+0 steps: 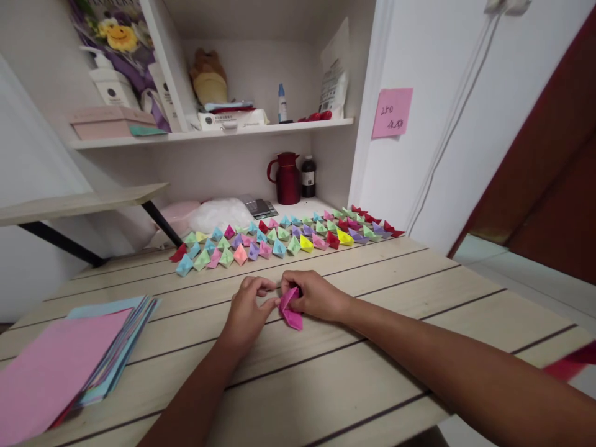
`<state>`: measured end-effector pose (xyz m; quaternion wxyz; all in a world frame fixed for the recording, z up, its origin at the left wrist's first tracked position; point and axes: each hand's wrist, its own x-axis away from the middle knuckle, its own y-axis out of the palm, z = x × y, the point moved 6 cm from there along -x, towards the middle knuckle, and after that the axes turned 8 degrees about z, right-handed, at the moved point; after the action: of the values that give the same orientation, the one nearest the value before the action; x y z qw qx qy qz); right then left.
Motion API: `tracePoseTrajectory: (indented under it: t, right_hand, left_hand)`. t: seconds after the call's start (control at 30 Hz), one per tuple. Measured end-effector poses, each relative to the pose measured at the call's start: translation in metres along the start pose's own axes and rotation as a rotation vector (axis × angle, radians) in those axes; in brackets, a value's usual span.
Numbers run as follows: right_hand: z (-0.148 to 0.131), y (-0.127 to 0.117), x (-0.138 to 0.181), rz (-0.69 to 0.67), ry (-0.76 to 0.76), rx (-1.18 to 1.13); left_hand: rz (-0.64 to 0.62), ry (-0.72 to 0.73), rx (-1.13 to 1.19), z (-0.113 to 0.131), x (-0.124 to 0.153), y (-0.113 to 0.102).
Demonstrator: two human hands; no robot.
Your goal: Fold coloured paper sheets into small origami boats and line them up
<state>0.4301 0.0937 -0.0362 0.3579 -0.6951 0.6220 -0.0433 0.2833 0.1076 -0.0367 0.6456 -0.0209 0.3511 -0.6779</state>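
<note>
Both my hands meet over the middle of the wooden table (372, 372). My left hand (246, 307) and my right hand (313, 295) pinch a small folded piece of magenta paper (291, 313) between their fingertips, just above the tabletop. Beyond them, several small folded paper boats (284, 239) in many colours lie in rows along the far part of the table. A stack of coloured paper sheets (69, 360), pink on top, lies at the near left.
White shelves stand behind the table with a dark red jug (285, 178), a dark bottle (308, 176), a pink box (109, 121) and small items. A pink note (392, 112) sticks to the wall. A raised wooden board (79, 202) juts at left. A dark red door (549, 161) is right.
</note>
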Motion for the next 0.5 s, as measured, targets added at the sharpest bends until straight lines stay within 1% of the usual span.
tracePoseTrajectory:
  t: [0.1, 0.23, 0.3, 0.4, 0.43, 0.5]
  right_hand:
    - [-0.001, 0.002, 0.0, -0.001, -0.046, 0.035]
    - [-0.004, 0.004, 0.001, -0.024, -0.085, 0.047]
    - [-0.004, 0.005, 0.002, -0.03, -0.099, 0.055]
    - [-0.003, 0.006, 0.002, -0.03, -0.098, 0.066]
    - [-0.002, 0.006, 0.002, -0.03, -0.09, 0.068]
    - [-0.001, 0.006, 0.001, -0.023, -0.068, 0.077]
  left_hand:
    - [0.068, -0.079, 0.015, -0.007, 0.0, -0.006]
    - [0.049, -0.146, 0.056, -0.011, 0.002, -0.008]
    - [0.09, -0.155, 0.047, -0.01, 0.004, -0.014]
    - [0.258, -0.126, -0.021, 0.004, 0.01, -0.034]
    - [0.336, -0.083, -0.059, 0.013, 0.014, -0.043]
    - [0.513, 0.08, -0.145, 0.04, 0.026, -0.06]
